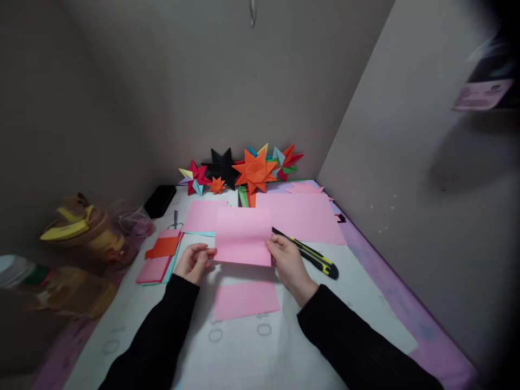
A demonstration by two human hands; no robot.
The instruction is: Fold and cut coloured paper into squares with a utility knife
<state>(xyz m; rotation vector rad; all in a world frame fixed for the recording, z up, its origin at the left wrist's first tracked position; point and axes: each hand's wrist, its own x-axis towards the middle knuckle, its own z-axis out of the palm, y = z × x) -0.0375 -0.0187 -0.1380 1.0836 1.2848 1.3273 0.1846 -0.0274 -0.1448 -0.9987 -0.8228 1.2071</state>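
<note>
A sheet of pink paper (242, 235) is held up above the table, slightly curved, between my two hands. My left hand (195, 261) pinches its lower left edge. On the right edge, my right hand (286, 260) grips the same sheet between thumb and fingers. Beneath it another pink paper piece (246, 300) lies flat on the white sheet with printed numbers. A black and yellow utility knife (317, 257) rests just beyond my right hand. Left of my left hand sits a stack of coloured papers (158, 260), orange on top.
Folded paper stars (255, 170) lean against the back wall. A larger pink sheet (303, 219) lies behind the knife. Small scissors (175, 221) and a black phone-like object (160, 201) are at the back left. A bottle (73, 292) and a brown container (97, 238) stand on the left.
</note>
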